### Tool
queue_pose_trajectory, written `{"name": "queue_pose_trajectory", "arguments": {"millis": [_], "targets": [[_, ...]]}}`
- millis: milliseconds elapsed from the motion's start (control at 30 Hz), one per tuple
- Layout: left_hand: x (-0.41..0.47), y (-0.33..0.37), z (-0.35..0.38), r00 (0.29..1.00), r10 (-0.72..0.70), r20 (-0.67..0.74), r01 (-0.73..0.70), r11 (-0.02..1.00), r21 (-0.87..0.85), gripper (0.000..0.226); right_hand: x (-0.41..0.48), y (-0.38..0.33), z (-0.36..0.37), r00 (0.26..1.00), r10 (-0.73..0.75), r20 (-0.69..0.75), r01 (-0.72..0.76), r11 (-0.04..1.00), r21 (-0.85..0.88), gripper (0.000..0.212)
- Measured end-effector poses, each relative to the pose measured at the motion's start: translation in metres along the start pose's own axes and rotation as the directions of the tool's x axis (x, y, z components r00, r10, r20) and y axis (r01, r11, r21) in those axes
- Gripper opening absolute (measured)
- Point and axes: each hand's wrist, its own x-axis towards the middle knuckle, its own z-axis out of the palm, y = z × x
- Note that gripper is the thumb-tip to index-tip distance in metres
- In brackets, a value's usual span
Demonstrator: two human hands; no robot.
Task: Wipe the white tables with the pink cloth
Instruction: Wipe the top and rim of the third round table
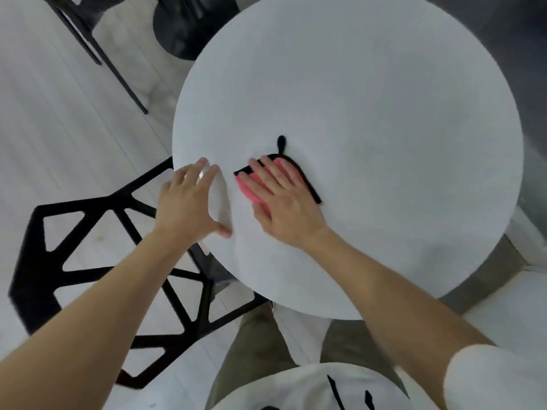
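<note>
The right grip (279, 202) lies flat, fingers straight, on the pink cloth (251, 193). It presses the cloth onto the round white surface (355, 93), near the left rim. The left grip (189, 202) is wide open and touches that rim, just beside the cloth. A black chair (88, 261) stands to the left.

Pale plank flooring (59, 128) runs across the left side, lit softly and evenly. At near left stands a black chair (28, 261) with an open frame of angular struts. Thin black furniture legs (127, 84) slant over the floor at far left, with a round black pedestal base (177, 31) just right of them. A dark grey area (527, 54) fills the far right.
</note>
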Motion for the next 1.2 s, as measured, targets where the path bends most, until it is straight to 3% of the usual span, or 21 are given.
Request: {"name": "queue_pose_trajectory", "arguments": {"millis": [67,133,233,300,333,367,433,500,533,600,700,800,867,933,967,1033,1100,1200], "targets": [[0.0,-0.002,0.001,1.0,0.017,-0.01,-0.018,1.0,-0.012,0.152,-0.032,0.063,-0.013,0.977,0.205,-0.055,-0.209,0.975,-0.081,0.062],[-0.001,-0.006,0.005,0.999,0.041,-0.026,-0.041,0.999,-0.023,0.149,-0.065,0.121,-0.027,0.88,0.468,-0.08,-0.474,0.871,-0.128,0.063],[-0.002,-0.015,0.012,0.995,0.07,-0.07,-0.074,0.995,-0.059,0.145,-0.072,0.148,-0.027,0.643,0.754,-0.129,-0.765,0.631,-0.126,0.065],[-0.005,-0.023,0.018,0.995,0.052,-0.087,-0.059,0.994,-0.088,0.142,-0.043,0.123,-0.014,0.47,0.862,-0.189,-0.882,0.463,-0.08,0.068],[-0.008,-0.023,0.021,0.994,0.025,-0.104,-0.037,0.993,-0.113,0.14,-0.025,0.106,-0.01,0.419,0.883,-0.213,-0.907,0.418,-0.052,0.069],[-0.013,-0.026,0.024,0.992,-0.01,-0.123,-0.006,0.991,-0.135,0.138,-0.003,0.081,-0.006,0.443,0.87,-0.217,-0.894,0.445,-0.042,0.07],[-0.03,-0.036,0.032,0.988,-0.057,-0.146,0.029,0.981,-0.189,0.13,0.037,0.016,0.007,0.669,0.72,-0.186,-0.74,0.669,-0.073,0.068],[-0.044,-0.05,0.039,0.982,-0.113,-0.15,0.068,0.959,-0.276,0.12,0.06,-0.054,0.02,0.915,0.392,-0.092,-0.4,0.912,-0.094,0.065],[-0.05,-0.058,0.042,0.979,-0.15,-0.138,0.101,0.945,-0.311,0.116,0.062,-0.08,0.023,0.978,0.205,-0.025,-0.207,0.975,-0.083,0.064],[-0.057,-0.071,0.045,0.976,-0.2,-0.092,0.16,0.93,-0.33,0.106,0.048,-0.099,0.023,0.992,-0.099,0.076,0.103,0.993,-0.05,0.062],[-0.061,-0.074,0.047,0.977,-0.21,-0.024,0.191,0.926,-0.326,0.095,0.008,-0.061,0.01,0.935,-0.317,0.159,0.324,0.946,-0.021,0.062],[-0.065,-0.066,0.049,0.973,-0.233,0.004,0.216,0.896,-0.389,0.087,0.008,0.009,-0.005,0.961,-0.242,0.133,0.255,0.963,-0.089,0.061],[-0.072,-0.061,0.053,0.971,-0.239,-0.009,0.216,0.893,-0.395,0.081,0.043,0.043,-0.005,0.999,0.001,0.04,0.006,0.988,-0.157,0.061],[-0.083,-0.059,0.056,0.967,-0.254,-0.022,0.225,0.892,-0.391,0.074,0.09,0.041,0.003,0.957,0.288,-0.039,-0.291,0.945,-0.153,0.063],[-0.089,-0.06,0.057,0.962,-0.269,-0.034,0.235,0.89,-0.39,0.068,0.113,0.026,0.01,0.929,0.368,-0.046,-0.371,0.918,-0.14,0.065],[-0.101,-0.065,0.062,0.952,-0.296,-0.082,0.242,0.888,-0.391,0.042,0.146,-0.021,0.025,0.943,0.332,-0.019,-0.332,0.934,-0.136,0.067],[-0.113,-0.071,0.064,0.936,-0.329,-0.123,0.267,0.893,-0.362,0.012,0.152,-0.073,0.038,0.992,0.126,0.009,-0.124,0.984,-0.128,0.065],[-0.124,-0.072,0.066,0.907,-0.395,-0.146,0.333,0.885,-0.327,0.013,0.113,-0.121,0.044,0.993,-0.113,0.043,0.117,0.99,-0.082,0.06]]}}
